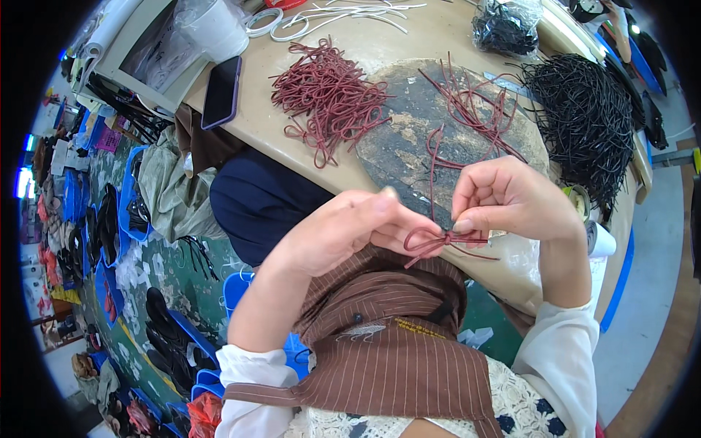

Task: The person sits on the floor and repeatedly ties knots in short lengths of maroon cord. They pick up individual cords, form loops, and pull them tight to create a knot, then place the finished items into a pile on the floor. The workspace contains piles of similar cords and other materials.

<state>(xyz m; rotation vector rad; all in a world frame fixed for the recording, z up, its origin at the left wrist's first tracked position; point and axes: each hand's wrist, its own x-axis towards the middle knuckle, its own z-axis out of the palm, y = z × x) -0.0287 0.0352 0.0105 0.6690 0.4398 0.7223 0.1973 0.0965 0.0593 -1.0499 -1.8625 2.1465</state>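
Between my two hands is a dark red cord bow [419, 241], its loop to the left and loose ends sticking out both ways. My left hand [365, 225] has its fingers closed on the loop side. With thumb and fingertips pinched at the knot, my right hand [504, 201] grips the same cord. Just beyond, loose dark red cords [478, 109] lie on a round, worn, dark board [394, 164]. A heap of tied dark red bows [325, 98] sits to the board's left, partly overlapping its edge.
A phone [221, 93] lies at the table's left edge. A large bundle of black cords [584, 120] is at the right, a bag of black pieces [506, 29] behind it. White cord coils [292, 25] lie at the back. Blue bins [131, 193] stand on the floor at left.
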